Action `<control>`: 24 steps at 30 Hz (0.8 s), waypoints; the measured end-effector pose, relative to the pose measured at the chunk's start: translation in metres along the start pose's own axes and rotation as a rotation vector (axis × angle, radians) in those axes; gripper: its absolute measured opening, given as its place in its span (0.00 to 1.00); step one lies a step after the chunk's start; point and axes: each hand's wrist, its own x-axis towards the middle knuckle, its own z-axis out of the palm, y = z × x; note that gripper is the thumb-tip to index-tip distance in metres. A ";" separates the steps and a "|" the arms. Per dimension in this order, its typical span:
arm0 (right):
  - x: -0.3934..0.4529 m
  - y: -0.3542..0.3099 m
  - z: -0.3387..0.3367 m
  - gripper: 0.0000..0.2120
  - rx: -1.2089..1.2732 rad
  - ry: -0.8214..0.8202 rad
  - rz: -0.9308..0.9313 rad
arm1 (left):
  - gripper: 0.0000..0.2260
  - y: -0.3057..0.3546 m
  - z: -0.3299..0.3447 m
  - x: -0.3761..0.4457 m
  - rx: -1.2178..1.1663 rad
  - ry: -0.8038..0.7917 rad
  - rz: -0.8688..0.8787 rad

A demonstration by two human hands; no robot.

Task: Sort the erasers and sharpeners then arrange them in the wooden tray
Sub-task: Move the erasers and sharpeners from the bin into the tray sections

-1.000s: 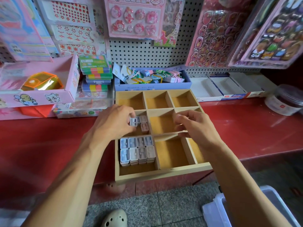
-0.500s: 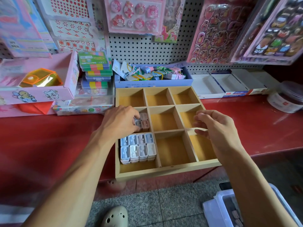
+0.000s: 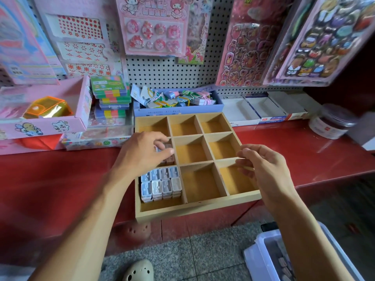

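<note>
Under my left hand (image 3: 142, 153), in the middle compartment of the wooden tray's (image 3: 194, 206) left column, sit the few sharpeners (image 3: 169, 157) I am setting down; my fingers curl over them and pinch a pale one at the fingertips, though the hand hides most of that compartment and I cannot tell how many lie there. Just nearer to me than that hand, the front left compartment holds the packed block of sharpeners (image 3: 161, 183), two neat rows of blue, grey and white pieces standing close together and touching. Every other compartment shows bare wood.

A second ago my right hand (image 3: 261, 167) hovered over the centre of the tray; now it has slid outward to the tray's right edge, above the wall between the middle and front compartments there, fingers loosely curled and holding nothing that I can see. My left hand has dropped lower into its compartment over the same second. I judge that the sharpener pile is being extended into a second compartment and that the right hand is free to fetch more.

Below and to the right of my right hand, on the floor, a clear plastic bin (image 3: 263, 258) shows small brownish pieces inside, likely the remaining stock. No erasers are in the tray yet, so the sorting is at an early stage. The tray overhangs the red desk (image 3: 50, 179) on my side.
</note>
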 end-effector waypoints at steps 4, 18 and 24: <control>-0.024 -0.007 -0.018 0.07 -0.005 -0.008 -0.023 | 0.03 0.024 0.004 -0.031 -0.293 0.056 -0.003; -0.152 -0.005 -0.141 0.06 0.062 0.198 -0.102 | 0.07 0.121 0.061 -0.195 -0.524 -0.109 -0.102; -0.214 0.046 -0.200 0.06 0.012 0.255 -0.034 | 0.08 0.152 0.098 -0.250 -0.502 -0.231 -0.100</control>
